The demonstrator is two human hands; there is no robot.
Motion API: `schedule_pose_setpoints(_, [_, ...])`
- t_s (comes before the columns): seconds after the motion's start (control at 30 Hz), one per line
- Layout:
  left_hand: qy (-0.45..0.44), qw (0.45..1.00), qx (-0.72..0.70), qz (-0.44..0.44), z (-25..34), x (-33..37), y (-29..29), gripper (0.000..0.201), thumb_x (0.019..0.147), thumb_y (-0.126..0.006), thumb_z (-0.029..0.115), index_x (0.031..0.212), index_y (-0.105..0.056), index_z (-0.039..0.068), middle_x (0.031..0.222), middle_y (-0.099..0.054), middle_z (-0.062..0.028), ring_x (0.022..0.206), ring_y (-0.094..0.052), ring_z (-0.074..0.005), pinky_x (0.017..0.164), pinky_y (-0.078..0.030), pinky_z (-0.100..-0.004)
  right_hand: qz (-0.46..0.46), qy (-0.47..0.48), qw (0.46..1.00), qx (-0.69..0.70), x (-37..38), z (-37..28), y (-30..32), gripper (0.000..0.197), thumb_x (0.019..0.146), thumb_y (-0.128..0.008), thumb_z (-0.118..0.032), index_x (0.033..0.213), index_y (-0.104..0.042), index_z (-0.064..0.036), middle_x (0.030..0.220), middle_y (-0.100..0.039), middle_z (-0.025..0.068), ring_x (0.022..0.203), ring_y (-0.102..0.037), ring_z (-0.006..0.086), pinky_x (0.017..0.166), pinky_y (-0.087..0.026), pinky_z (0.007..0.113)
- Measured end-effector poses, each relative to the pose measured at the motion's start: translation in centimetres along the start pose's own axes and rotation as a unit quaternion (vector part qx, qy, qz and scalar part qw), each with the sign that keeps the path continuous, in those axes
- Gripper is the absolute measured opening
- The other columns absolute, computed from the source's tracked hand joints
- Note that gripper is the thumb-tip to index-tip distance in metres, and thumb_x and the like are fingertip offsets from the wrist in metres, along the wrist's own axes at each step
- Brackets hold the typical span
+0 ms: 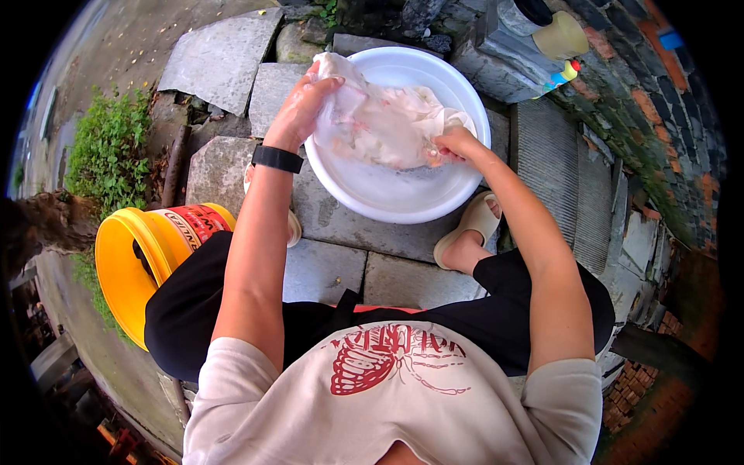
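A wet, pale pink-white cloth (387, 128) with faint coloured patches is stretched between my two hands over a round white basin (387, 208). My left hand (306, 105), with a black band on its wrist, grips the cloth's upper left end at the basin's rim. At the cloth's right edge, my right hand (456, 146) is closed on another part of it, inside the rim. Cloudy, whitish water (380, 182) shows in the basin below the cloth. What kind of garment or linen the cloth is cannot be made out.
A yellow bucket (128, 267) lies tipped beside my left knee. Stone slabs (325, 267) pave the ground, with a green plant (112, 151) at the left. Right of the basin, a stone block (496, 70) carries containers, near a bottle (564, 76) and a brick wall (659, 101).
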State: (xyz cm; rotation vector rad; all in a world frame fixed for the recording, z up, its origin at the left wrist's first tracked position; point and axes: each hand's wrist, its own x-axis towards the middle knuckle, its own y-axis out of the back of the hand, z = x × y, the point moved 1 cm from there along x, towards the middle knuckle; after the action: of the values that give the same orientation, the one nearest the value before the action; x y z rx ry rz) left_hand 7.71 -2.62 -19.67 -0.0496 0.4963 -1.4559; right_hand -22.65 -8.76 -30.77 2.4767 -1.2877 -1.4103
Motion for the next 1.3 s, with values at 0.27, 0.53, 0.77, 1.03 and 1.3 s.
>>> schedule_pose_setpoints(0.27, [0.023, 1.0, -0.015, 0.001, -0.3, 0.1, -0.9, 0.071, 0.078, -0.054, 0.01, 0.138, -0.02, -0.001, 0.108, -0.053, -0.0168, 0.089, -0.059, -0.0224, 0.073, -0.053, -0.0325, 0.026, 0.078, 0.995, 0.048, 1.4, 3.1, -3.2, 0.021, 0.08, -0.062, -0.021, 0.068, -0.058, -0.0046, 0.057, -0.05, 0.0012, 0.043, -0.042, 0.0094, 0.038, -0.03, 0.024])
schedule_pose_setpoints(0.53, [0.021, 0.966, 0.255, 0.02, 0.5, 0.7, -0.5, 0.061, 0.08, -0.054, 0.013, 0.134, -0.031, -0.001, 0.109, -0.057, -0.0184, 0.092, -0.059, -0.0215, 0.079, -0.048, -0.0307, 0.226, 0.139, 0.935, 0.236, -0.6, -2.0, 3.6, 0.016, 0.086, -0.047, -0.018, 0.09, -0.054, -0.0046, 0.07, -0.053, 0.0027, 0.057, -0.053, 0.0129, 0.046, -0.044, 0.027])
schedule_pose_setpoints(0.77, [-0.124, 0.805, 0.564, 0.135, 3.0, 3.1, 5.4, 0.058, 0.079, -0.061, 0.024, 0.129, -0.042, 0.0, 0.091, -0.064, -0.0205, 0.08, -0.064, -0.0213, 0.072, -0.05, -0.0326, 0.146, 0.209, 0.897, 0.36, -8.1, -7.5, 9.6, 0.034, 0.081, -0.058, -0.014, 0.113, -0.053, -0.0034, 0.092, -0.06, 0.0085, 0.073, -0.06, 0.0162, 0.061, -0.051, 0.029])
schedule_pose_setpoints(1.03, [-0.133, 0.711, 0.669, -0.168, 10.1, -1.9, -3.2, 0.051, 0.075, -0.065, 0.04, 0.111, -0.058, 0.003, 0.095, -0.063, -0.0158, 0.089, -0.062, -0.0247, 0.077, -0.049, -0.0363, 0.235, 0.236, 0.875, -0.35, -16.1, -12.0, 8.5, 0.024, 0.07, -0.062, -0.022, 0.085, -0.067, -0.0043, 0.084, -0.064, 0.0159, 0.083, -0.061, 0.0312, 0.075, -0.046, 0.04])
schedule_pose_setpoints(1.3, [-0.149, 0.845, 0.505, -0.096, 6.5, -2.1, -1.8, 0.034, 0.077, -0.062, 0.026, 0.097, -0.06, -0.001, 0.09, -0.062, -0.0182, 0.084, -0.061, -0.0312, 0.075, -0.047, -0.036, 0.132, 0.352, 0.828, 0.416, -14.6, -12.2, 9.2, 0.02, 0.081, -0.054, -0.017, 0.084, -0.063, 0.0009, 0.082, -0.061, 0.0087, 0.072, -0.06, 0.0179, 0.066, -0.047, 0.031])
